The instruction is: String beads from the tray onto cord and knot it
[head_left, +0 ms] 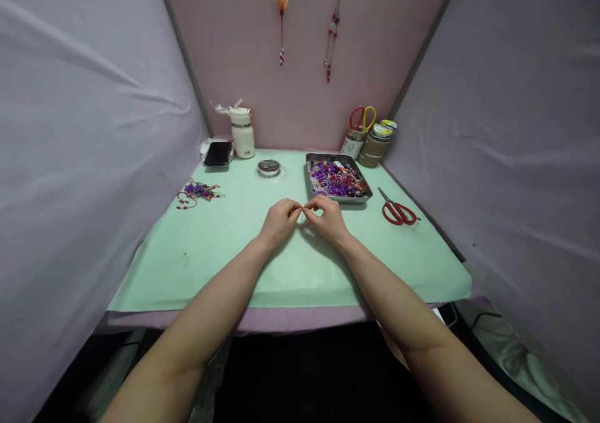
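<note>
My left hand (280,218) and my right hand (329,218) meet above the middle of the table, fingertips pinched close together. Between them runs a thin cord (301,217), and a short length of it hangs below the fingers. Anything smaller at the fingertips is too tiny to make out. Just behind my right hand is a metal tray (359,200) heaped with purple, red, dark and clear beads (330,178). A pair of red-handled scissors (397,213) lies to the right of that hand, blades pointing away.
Finished-looking beaded strings (199,190) lie at the left. Behind stand a phone (218,154), a cream bottle (243,139) and a round spool (269,168). A can with scissors (353,143) and a jar (374,150) fill the back right corner. Cloth walls enclose the green tabletop (187,279).
</note>
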{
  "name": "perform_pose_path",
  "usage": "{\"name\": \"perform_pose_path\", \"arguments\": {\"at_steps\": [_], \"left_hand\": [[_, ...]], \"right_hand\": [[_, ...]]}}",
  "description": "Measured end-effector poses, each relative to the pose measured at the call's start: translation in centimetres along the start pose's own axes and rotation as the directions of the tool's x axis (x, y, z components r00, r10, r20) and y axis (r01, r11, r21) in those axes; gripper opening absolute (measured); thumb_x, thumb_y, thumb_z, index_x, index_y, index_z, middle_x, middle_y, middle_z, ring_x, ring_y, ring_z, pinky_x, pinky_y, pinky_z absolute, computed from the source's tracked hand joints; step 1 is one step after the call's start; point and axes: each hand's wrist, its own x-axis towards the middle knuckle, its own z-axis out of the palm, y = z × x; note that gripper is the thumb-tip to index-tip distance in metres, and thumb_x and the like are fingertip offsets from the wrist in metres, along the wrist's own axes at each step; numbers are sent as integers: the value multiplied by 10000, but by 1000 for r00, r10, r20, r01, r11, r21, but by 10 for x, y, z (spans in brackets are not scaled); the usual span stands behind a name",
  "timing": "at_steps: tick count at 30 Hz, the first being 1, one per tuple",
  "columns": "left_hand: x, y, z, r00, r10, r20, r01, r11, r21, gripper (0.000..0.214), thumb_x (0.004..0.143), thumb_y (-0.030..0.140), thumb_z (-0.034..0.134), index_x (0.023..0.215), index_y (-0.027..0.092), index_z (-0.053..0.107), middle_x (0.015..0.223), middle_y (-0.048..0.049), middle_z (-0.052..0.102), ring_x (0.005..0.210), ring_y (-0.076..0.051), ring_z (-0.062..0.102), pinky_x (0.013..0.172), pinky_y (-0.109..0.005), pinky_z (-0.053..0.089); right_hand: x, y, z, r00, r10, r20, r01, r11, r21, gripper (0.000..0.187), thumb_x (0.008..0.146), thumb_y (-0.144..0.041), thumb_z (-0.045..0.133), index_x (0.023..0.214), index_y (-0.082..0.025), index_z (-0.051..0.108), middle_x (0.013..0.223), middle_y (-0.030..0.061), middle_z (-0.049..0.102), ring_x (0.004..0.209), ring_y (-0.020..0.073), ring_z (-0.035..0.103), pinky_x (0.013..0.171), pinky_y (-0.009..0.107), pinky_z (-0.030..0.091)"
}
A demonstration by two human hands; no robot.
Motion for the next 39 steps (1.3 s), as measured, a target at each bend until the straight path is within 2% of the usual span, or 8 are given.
{"name": "perform_pose_path", "arguments": {"at_steps": [8, 18, 21, 24, 30, 34, 37, 39], "left_hand": [[-1, -1, 2, 999, 11, 41, -11, 1000, 8, 148, 833, 186, 504, 796, 180, 648, 801, -46, 647, 781, -166, 565, 753, -294, 429], [1, 3, 1, 995, -96, 21, 97, 991, -88, 160, 803, 201, 515, 789, 172, 672, 800, -44, 660, 739, -157, 547, 741, -278, 410], [2, 4, -1, 985, -171, 22, 172, 975, -142, 156, 789, 225, 528, 778, 171, 675, 750, -27, 650, 687, -146, 524, 693, -269, 399], [3, 4, -2, 969, -247, 27, 247, 944, -219, 161, 778, 263, 545, 775, 168, 674, 709, -11, 637, 648, -136, 502, 653, -262, 386], [5, 2, -4, 956, -290, 49, 290, 901, -323, 182, 756, 322, 577, 771, 167, 673, 691, -2, 627, 630, -129, 481, 632, -262, 376], [4, 5, -5, 934, -319, 160, 357, 838, -412, 207, 738, 365, 601, 755, 168, 661, 684, -7, 616, 613, -122, 470, 605, -262, 365], [3, 7, -5, 910, -319, 264, 410, 788, -459, 232, 717, 396, 623, 746, 168, 659, 668, -13, 601, 589, -115, 450, 554, -254, 339], [3, 6, -6, 904, -310, 295, 421, 767, -484, 245, 711, 403, 631, 767, 168, 668, 675, -16, 599, 576, -107, 437, 530, -247, 324]], "right_hand": [[1, -1, 2, 998, 56, 37, -56, 998, -16, 83, 746, -195, 563, 664, -208, 568, 733, 23, 607, 752, 177, 538, 738, 319, 379], [1, -5, 1, 999, 30, 17, -29, 998, -48, 91, 754, -206, 560, 666, -211, 536, 734, 18, 598, 763, 178, 533, 773, 337, 350], [1, -5, 0, 998, 54, 17, -55, 998, 33, 76, 767, -233, 551, 695, -211, 545, 764, 21, 597, 764, 173, 530, 777, 333, 374], [2, -1, 0, 991, 130, 21, -132, 982, 135, 94, 759, -293, 584, 783, -203, 575, 828, 30, 610, 776, 171, 533, 772, 327, 407], [1, 3, 2, 937, 287, 200, -340, 883, 323, 193, 741, -390, 618, 765, -199, 608, 778, 24, 616, 748, 174, 558, 684, 313, 462], [3, 1, -2, 900, 374, 223, -435, 790, 433, 209, 737, -418, 623, 748, -213, 581, 728, 6, 584, 676, 155, 543, 604, 293, 466], [4, -1, -3, 896, 368, 249, -444, 760, 475, 203, 743, -416, 613, 762, -222, 556, 744, 0, 586, 666, 143, 531, 587, 281, 463], [5, -2, -4, 906, 343, 248, -423, 761, 492, 189, 745, -396, 607, 764, -221, 539, 741, -3, 587, 671, 138, 528, 599, 276, 460]]}}
